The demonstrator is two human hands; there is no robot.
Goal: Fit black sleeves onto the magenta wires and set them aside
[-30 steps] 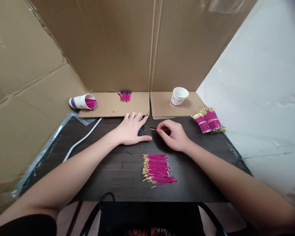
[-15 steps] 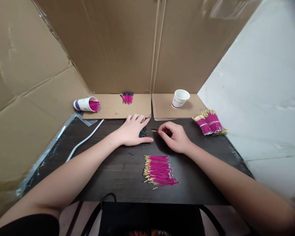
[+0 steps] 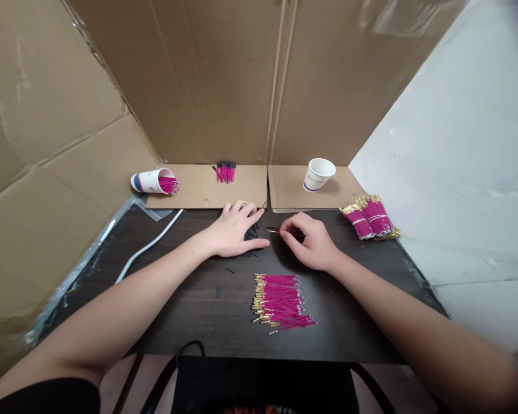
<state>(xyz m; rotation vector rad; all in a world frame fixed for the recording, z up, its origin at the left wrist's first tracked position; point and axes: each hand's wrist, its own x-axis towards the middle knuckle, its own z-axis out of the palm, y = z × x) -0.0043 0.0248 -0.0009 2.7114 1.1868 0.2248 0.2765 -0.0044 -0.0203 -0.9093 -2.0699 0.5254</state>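
Observation:
My left hand [image 3: 238, 230] lies with fingers spread over a heap of short black tubes [image 3: 251, 233], partly covering it. To its right, my right hand [image 3: 306, 241] is closed in a pinch on thin magenta wires [image 3: 275, 231]; a gold tip points left, and a dark end shows beside it. How many pieces are pinched is too small to tell. Nearer me lies a spread of magenta wires with gold terminals [image 3: 280, 299], the gold ends toward the left. One loose black tube [image 3: 231, 270] rests below my left hand.
A paper cup [image 3: 149, 181] lies on its side, holding magenta wires. Black-capped wires [image 3: 225, 172] sit on a cardboard strip [image 3: 190, 195]. A white cup [image 3: 319, 175] stands at the back right, near banded wire bundles [image 3: 369, 217]. A white cable [image 3: 149, 244] crosses the table's left side.
My hands stay almost in place. The black piece at the tip of the right hand's pinch appears slightly shifted, and the whole view has moved a little.

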